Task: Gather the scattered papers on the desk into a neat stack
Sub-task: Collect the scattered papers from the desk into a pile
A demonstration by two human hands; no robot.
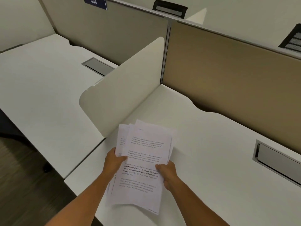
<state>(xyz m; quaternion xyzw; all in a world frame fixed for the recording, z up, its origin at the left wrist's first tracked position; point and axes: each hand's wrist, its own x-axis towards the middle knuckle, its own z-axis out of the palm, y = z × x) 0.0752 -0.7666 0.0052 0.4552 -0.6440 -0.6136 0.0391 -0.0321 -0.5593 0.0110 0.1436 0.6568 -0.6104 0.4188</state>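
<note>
The scene is being lit softly and evenly from overhead, with a slightly dim, warm cast. No hard glare is being thrown on the white bench (211, 160); only faint, diffuse shadows are being cast under the papers (143, 163) and along the divider (123, 88). Straight edges are being bent by wide-angle distortion toward the frame borders. The floor (24, 185) at lower left is being smeared by motion blur, and fine print is being rendered softly.

White desk (203, 144); grey cable hatch (276, 159) set flush at right; divider panel (123, 88) left.
</note>
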